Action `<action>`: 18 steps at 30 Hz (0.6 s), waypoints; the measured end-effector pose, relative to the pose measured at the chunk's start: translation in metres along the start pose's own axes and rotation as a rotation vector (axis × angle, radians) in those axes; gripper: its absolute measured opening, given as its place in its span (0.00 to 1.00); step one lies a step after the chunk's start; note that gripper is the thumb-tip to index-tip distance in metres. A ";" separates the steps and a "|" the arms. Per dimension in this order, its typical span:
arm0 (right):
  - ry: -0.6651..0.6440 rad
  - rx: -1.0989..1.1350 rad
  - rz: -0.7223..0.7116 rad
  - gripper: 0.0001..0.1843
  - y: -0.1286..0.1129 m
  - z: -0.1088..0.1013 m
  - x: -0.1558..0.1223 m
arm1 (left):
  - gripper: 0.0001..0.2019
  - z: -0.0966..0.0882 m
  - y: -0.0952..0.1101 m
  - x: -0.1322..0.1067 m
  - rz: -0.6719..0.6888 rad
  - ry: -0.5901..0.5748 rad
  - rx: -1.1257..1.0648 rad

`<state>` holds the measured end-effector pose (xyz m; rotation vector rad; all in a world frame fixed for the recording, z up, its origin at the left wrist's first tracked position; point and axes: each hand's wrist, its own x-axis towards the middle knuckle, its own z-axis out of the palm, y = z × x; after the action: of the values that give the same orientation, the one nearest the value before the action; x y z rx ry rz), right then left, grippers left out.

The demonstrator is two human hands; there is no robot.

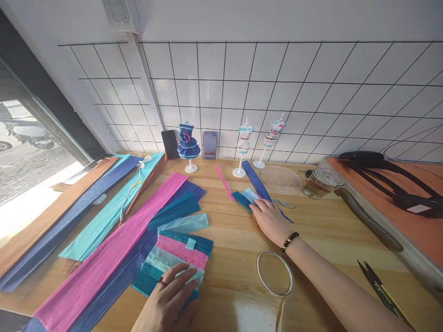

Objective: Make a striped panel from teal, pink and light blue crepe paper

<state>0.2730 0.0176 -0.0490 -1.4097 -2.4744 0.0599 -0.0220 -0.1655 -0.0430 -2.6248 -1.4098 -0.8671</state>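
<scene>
My left hand (pixel 173 295) lies with fingers spread on a striped crepe paper panel (pixel 183 251) in teal, pink and pale blue. A small pale-blue square is on its pink stripe. My right hand (pixel 272 219), wearing a dark bead bracelet, reaches farther forward, its fingers closed at a few small crepe paper pieces (pixel 246 198), teal and light blue. The fingertips are partly hidden. A blue strip (pixel 256 180) runs away behind that hand, and a thin pink strip (pixel 224 183) lies left of it.
Long crepe paper strips (pixel 114 244) cover the left side. Three small dress forms (pixel 188 143) stand near the tiled wall, beside phones (pixel 170 144). A tape roll (pixel 275 274) lies between my arms. Scissors (pixel 379 286), a lidded glass jar (pixel 322 183) and a clear disc (pixel 281 180) are rightward.
</scene>
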 end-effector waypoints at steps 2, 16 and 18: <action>0.004 0.051 -0.005 0.16 -0.008 -0.005 0.001 | 0.12 -0.002 -0.008 -0.009 -0.019 0.000 0.040; -0.265 0.441 -0.037 0.17 -0.149 0.023 0.014 | 0.10 -0.029 -0.070 -0.043 -0.335 0.173 0.130; -0.298 0.481 -0.039 0.15 -0.156 0.022 0.014 | 0.10 -0.027 -0.075 -0.048 -0.379 0.185 0.126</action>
<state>0.1298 -0.0494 -0.0389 -1.2070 -2.4719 0.8509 -0.1134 -0.1658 -0.0598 -2.1572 -1.8699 -0.9842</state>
